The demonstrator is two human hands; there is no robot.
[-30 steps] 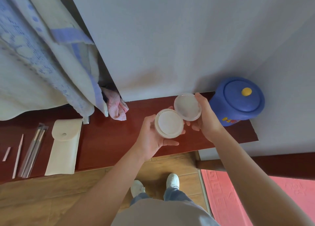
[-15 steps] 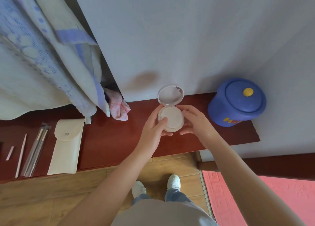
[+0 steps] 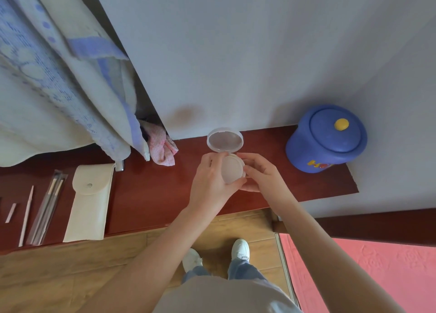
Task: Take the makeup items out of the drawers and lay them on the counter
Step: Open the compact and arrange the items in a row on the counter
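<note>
Counter (image 3: 146,194) of dark red wood is seen along a grey wall. At its far left a short pink stick (image 3: 10,213) and a long pink stick (image 3: 26,214) are laid near each other, not touching. Just beside them a clear sleeve of brushes (image 3: 47,208) is laid, then a cream pouch (image 3: 89,201) with a snap flap, lying flat. A blue-and-white blanket (image 3: 59,76) is hung above this end, and a pink cloth (image 3: 161,147) is bunched by its lower edge, at the back of the counter.

Toward the middle a compact (image 3: 232,171) is held over the counter, its lid (image 3: 224,139) swung open and tilted up toward the wall. The left hand (image 3: 210,185) is curled round the left side of the base; the right hand (image 3: 262,173) is pinched on the right rim. Both hands are thus clamped on the compact. Whether the base touches the wood cannot be told.

At the right end a blue lidded jar (image 3: 326,138) with a yellow knob is stood, well apart from the hands. A pink mat (image 3: 365,277) is noted on the floor at lower right.
</note>
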